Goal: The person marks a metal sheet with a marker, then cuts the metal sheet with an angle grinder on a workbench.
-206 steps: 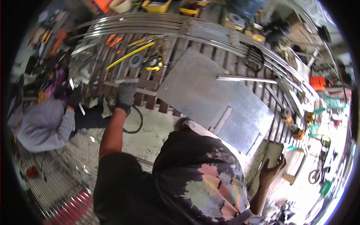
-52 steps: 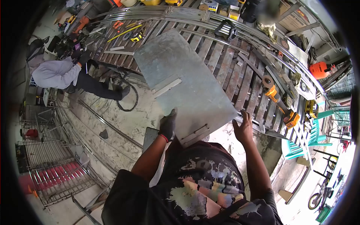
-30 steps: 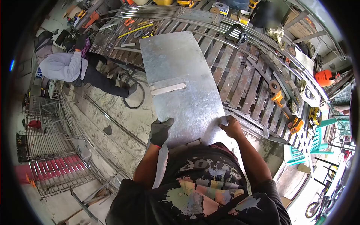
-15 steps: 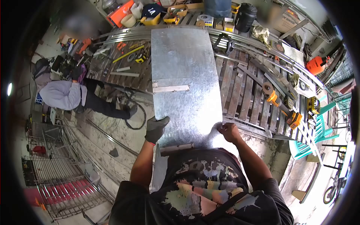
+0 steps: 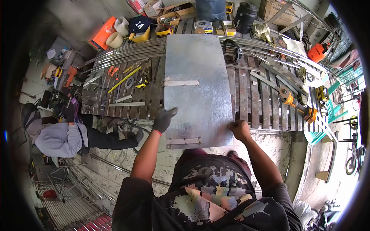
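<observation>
A large rectangular metal sheet (image 5: 198,107) reaches from just in front of my body out over the slatted metal bench. Two pale narrow strips cross its left part, one mid-sheet (image 5: 183,83) and one by the near edge (image 5: 185,141). Gloved in dark grey, my left hand (image 5: 164,119) grips the sheet's left edge with the thumb on top. Bare, my right hand (image 5: 239,130) pinches the right edge near the front corner. The fingers under the sheet are hidden on both sides.
An angle grinder (image 5: 296,104) lies on the bench (image 5: 254,102) at right. A tape measure (image 5: 142,81) and a yellow bar (image 5: 124,79) lie at left. Long metal tubes (image 5: 127,52) run along the back. Another person (image 5: 65,138) sits bent over at left.
The sheet has moved away from my body, with both hands still on its edges. Its near edge now shows clear of my shirt. My view has shifted too.
</observation>
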A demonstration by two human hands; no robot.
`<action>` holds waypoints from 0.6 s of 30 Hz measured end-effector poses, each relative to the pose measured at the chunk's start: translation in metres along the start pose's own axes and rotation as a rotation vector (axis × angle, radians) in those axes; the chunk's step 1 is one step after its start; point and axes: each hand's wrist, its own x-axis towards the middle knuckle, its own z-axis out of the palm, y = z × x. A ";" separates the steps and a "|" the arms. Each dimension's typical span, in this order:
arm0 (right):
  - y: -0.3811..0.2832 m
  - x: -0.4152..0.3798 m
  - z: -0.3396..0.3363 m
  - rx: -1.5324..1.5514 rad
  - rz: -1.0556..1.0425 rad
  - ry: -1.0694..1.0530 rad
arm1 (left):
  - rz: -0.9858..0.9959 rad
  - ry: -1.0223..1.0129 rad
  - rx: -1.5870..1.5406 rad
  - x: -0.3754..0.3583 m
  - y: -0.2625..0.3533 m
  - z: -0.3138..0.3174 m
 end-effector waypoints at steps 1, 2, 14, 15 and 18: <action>-0.008 0.007 0.006 -0.038 0.041 0.002 | -0.003 -0.019 0.044 0.014 0.006 -0.008; -0.016 0.016 0.012 -0.076 0.083 0.000 | -0.007 -0.038 0.088 0.028 0.006 -0.015; -0.065 0.040 0.020 -0.130 0.400 0.205 | -0.284 -0.157 0.713 0.136 -0.019 -0.011; -0.056 0.039 0.023 -0.121 0.384 0.195 | -0.280 -0.148 0.716 0.132 -0.013 -0.011; -0.076 0.030 0.014 -0.086 0.402 0.194 | -0.273 -0.120 0.727 0.133 0.005 -0.016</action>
